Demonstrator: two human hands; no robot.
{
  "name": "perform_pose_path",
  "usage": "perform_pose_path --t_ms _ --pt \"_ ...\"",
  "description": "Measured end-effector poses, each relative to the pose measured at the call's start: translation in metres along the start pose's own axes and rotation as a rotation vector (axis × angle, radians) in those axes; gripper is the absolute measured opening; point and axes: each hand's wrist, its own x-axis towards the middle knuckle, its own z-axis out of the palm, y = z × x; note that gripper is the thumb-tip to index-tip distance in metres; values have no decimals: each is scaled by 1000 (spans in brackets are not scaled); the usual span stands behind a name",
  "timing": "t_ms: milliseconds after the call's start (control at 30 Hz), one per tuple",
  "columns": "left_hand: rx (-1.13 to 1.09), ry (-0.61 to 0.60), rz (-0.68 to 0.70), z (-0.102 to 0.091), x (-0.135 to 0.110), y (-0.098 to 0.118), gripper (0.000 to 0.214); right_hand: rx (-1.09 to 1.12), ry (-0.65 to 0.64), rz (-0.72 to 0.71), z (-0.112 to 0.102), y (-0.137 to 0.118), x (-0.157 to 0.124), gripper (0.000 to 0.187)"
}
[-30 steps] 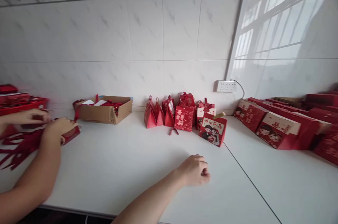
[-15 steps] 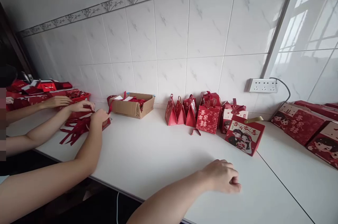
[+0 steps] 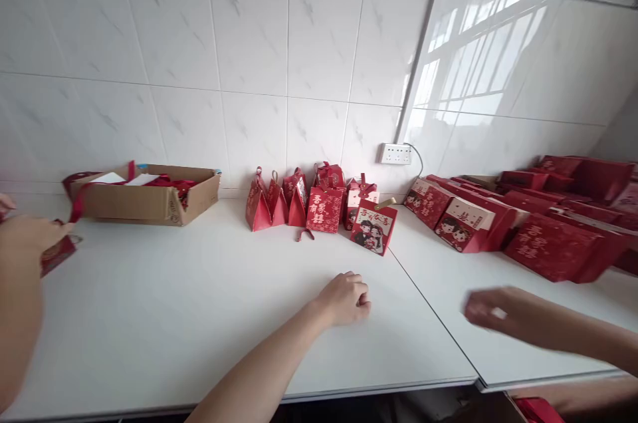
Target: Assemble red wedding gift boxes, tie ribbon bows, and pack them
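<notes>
My left hand [image 3: 28,234] is at the far left edge, fingers closed on a flat red box [image 3: 58,253] with a red ribbon [image 3: 76,209] running up from it. My right hand [image 3: 347,296] rests on the white table [image 3: 174,323] near the middle, curled into a loose fist with nothing showing in it. Just beyond it stands a red gift box with a cartoon couple [image 3: 373,227], at the front of a cluster of small red gift boxes [image 3: 299,200] against the wall.
An open cardboard box [image 3: 149,202] with red and white items sits at the back left. Folded red boxes [image 3: 548,243] are piled on the right. Another person's blurred hand [image 3: 491,314] reaches in from the right. Another person's fingertips [image 3: 4,202] show at the left edge. A power strip [image 3: 396,153] hangs on the wall.
The view has swung right, so my left hand and its red box now sit at the left edge. A different person's hand has come in from the right. My right fist stays put.
</notes>
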Motion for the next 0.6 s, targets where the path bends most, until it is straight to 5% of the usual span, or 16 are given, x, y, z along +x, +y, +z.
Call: perform_pose_path --t_ms 33,200,300,433,600 --pt "-4 8 6 0 -1 0 19 104 -84 -10 5 -5 16 24" --pt "-22 65 32 3 -3 -2 21 272 299 131 64 -28 123 69" --pt "-27 134 35 5 -3 -7 19 367 407 185 100 -31 161 66" --pt "-41 314 -1 4 0 -23 4 525 437 206 132 -34 166 47" --pt "-83 703 -84 -15 6 -49 22 708 423 82 146 -56 144 51"
